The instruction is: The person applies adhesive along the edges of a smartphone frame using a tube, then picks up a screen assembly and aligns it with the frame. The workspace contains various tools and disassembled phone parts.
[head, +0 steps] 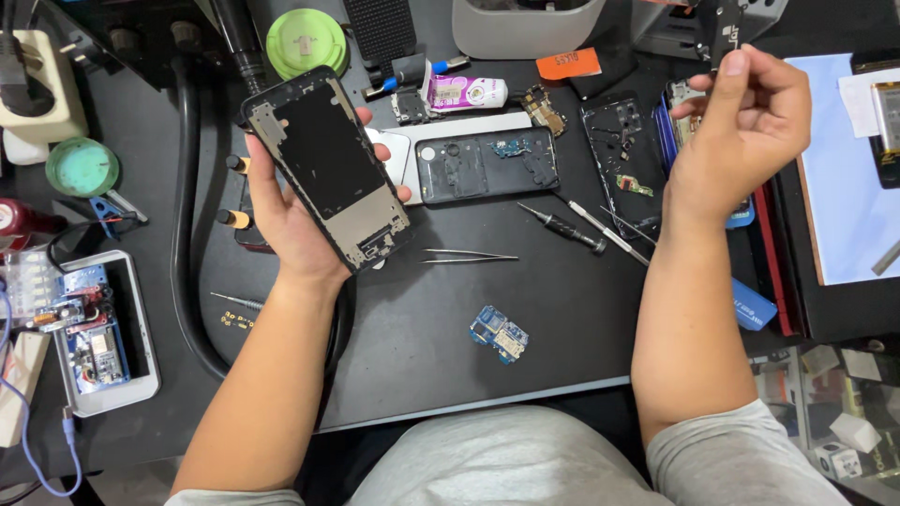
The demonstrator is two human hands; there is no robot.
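Over a cluttered black repair mat [441, 347], the left hand [291, 220] grips a stripped phone frame [328, 164] while the right hand [745, 131] pinches a small black part [724, 28].

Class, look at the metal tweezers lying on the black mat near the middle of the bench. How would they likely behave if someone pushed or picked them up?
The tweezers look thin and lie flat, so they would probably slide on the black mat rather than roll. Their slim arms suggest they are light and somewhat springy. The fine pointed tips may bend if dropped.
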